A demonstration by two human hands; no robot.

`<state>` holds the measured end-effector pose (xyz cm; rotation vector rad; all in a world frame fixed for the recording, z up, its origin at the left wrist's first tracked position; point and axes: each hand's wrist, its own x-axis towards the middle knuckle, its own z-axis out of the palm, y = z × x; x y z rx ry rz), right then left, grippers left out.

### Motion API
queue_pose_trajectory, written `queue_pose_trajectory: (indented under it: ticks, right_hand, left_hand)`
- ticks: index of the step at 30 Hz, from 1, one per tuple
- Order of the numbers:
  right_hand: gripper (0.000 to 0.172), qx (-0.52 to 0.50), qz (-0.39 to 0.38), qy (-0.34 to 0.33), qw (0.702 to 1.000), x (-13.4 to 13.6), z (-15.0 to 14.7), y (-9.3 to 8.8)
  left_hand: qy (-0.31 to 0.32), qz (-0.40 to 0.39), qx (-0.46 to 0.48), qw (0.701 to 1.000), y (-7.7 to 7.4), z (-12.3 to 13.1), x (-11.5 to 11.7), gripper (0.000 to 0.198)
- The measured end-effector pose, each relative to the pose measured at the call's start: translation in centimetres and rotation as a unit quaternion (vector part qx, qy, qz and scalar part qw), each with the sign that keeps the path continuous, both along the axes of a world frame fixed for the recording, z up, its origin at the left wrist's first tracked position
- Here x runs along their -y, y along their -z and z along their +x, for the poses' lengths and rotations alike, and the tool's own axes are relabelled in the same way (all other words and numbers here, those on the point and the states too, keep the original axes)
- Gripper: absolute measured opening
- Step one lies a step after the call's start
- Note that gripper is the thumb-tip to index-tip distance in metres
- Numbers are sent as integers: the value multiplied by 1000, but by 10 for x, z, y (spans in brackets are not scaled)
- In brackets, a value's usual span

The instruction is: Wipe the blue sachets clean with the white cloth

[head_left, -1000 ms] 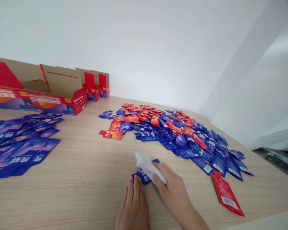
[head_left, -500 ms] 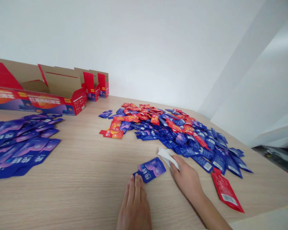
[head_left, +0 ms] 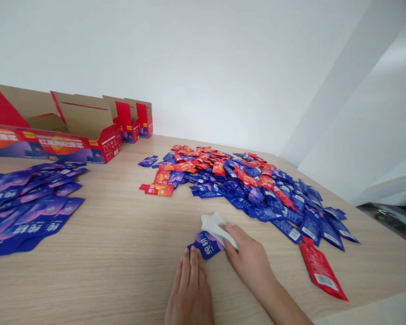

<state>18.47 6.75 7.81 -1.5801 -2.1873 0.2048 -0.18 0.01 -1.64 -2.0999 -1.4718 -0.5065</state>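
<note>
A blue pouch (head_left: 207,248) lies flat on the wooden table in front of me. My left hand (head_left: 191,286) rests on its near left corner, fingers stretched out and flat, pressing it down. Bunched in my right hand (head_left: 245,253) is a white tissue (head_left: 217,226), which lies over the pouch's upper right part and hides it. Just beyond both hands spreads a big mixed pile of blue pouches (head_left: 257,212) and red pouches (head_left: 218,168).
On the left lie overlapping rows of blue pouches (head_left: 23,221). Behind them stand a long open red carton (head_left: 64,143) and two small open boxes (head_left: 131,131) by the wall. A single red pouch (head_left: 321,268) lies near the table's right front edge.
My right hand has moved left with the tissue, from beside the blue pouch onto it. My left hand has stayed on the pouch's corner.
</note>
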Motion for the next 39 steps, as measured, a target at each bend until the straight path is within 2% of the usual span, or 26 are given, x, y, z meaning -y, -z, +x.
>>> queue_pose_trajectory:
  ticks: [4,7,9,11,14,16,19,24,26,28,31,33,34,36,39]
  right_hand:
    - [34,31,-11,111,993,-10,41,0]
    - [35,-15,-21,133,991,-9,43,-4]
    - [35,-80,-16,85,993,-3,28,-7]
    - [33,-122,-16,-1,992,5,4,-9]
    - [35,-82,-40,-97,991,14,-28,-11]
    - [39,-31,-53,-104,993,14,-36,-11]
    - [40,-4,-39,-43,998,3,-18,-7]
    - [35,24,-7,120,992,-20,44,-2]
    - [35,27,-4,146,989,-20,53,-4]
    - [34,-5,-4,127,992,-13,44,-8]
    - [31,-101,-3,0,995,6,5,-12]
    - [34,-89,-20,-94,991,16,-24,-13]
    - [36,-60,-24,-114,991,19,-34,-13]
    - [39,-6,-38,-120,992,18,-44,-13]
    - [39,14,-42,-75,996,7,-28,-10]
  left_hand:
    - [4,-5,10,1000,-6,2,1,53]
    - [3,1,18,1000,-5,3,1,55]
    - [0,15,22,1000,-1,3,0,55]
    - [-7,22,18,1000,3,3,-1,53]
    - [-6,16,4,1000,8,2,-2,48]
    - [-2,13,-1,1000,7,1,-3,48]
    - [-3,16,4,1000,2,0,-1,50]
    - [4,17,10,1000,-5,3,1,53]
    - [2,15,15,1000,-5,4,1,53]
    - [0,21,18,1000,-2,4,0,52]
    - [-5,34,21,999,2,3,-2,50]
    - [3,32,17,999,3,1,-2,49]
    - [8,27,13,1000,2,0,-2,49]
    - [9,19,7,1000,-1,-1,-2,49]
    - [0,13,7,1000,-7,0,0,48]
